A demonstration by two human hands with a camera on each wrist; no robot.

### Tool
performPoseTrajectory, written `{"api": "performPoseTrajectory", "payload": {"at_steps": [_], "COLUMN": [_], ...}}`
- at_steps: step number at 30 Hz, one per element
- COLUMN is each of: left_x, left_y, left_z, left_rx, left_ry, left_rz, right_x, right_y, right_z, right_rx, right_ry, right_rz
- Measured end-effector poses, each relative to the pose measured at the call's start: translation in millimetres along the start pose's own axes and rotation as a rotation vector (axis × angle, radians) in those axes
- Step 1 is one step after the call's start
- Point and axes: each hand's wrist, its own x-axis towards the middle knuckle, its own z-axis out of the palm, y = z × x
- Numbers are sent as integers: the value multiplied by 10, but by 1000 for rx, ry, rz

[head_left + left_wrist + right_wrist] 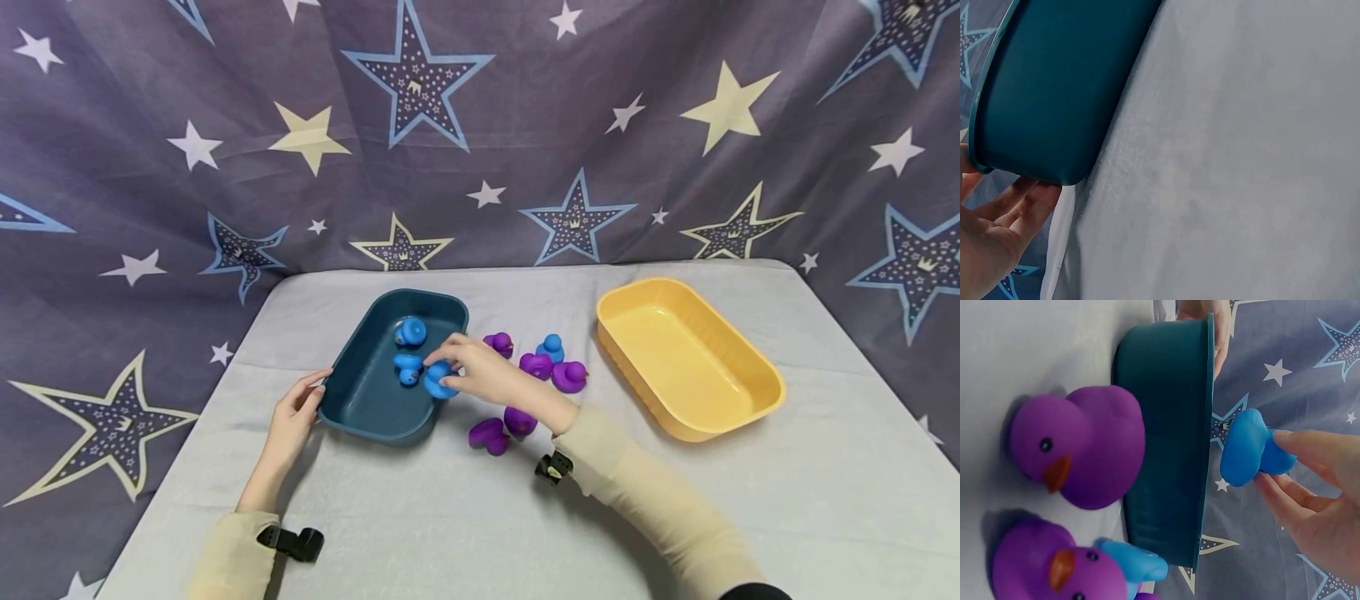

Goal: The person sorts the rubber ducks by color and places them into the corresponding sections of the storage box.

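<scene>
Cream sleeves with a soft, slightly bunched weave are seen up close: the left one point(232, 554) at 7 o'clock, the right one point(660, 500) reaching in from 5, each with a black wrist camera point(296, 543) strapped on. Beyond the left cuff, the teal bin point(363, 404) (smooth, plastic-looking, rounded corners, rolled lip) is gripped at its 9 o'clock edge by the left hand point(292, 419), thumb by the lip and fingers set against the outer wall.

One smooth, rubbery-looking blue duck point(437, 381) is pinched by the right hand point(487, 371) between thumb and fingertips, wrist angled over toward 10 o'clock. It's held just above the bin's 3–4 o'clock rim, not touching it. Two more blue ducks point(410, 331) are tipped over inside.

Outside, toward 3–5 o'clock from that bin, five glossy purple ducks point(570, 377) are scattered, plus another blue one point(552, 346). Further out at 3, a shiny yellow bin point(690, 358) with ribbed sides is parked on the pale, lightly creased cloth point(847, 483).
</scene>
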Motion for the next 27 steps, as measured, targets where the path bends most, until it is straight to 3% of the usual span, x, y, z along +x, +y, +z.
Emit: {"api": "performPoseTrajectory", "payload": {"at_steps": [27], "left_x": [-1], "left_y": [-11], "left_z": [0], "left_rx": [-24], "left_ry": [-14], "left_rz": [7], "right_x": [200], "right_y": [-175], "right_z": [178], "right_rx": [-38], "right_ry": [-77], "right_rz": [-36]}}
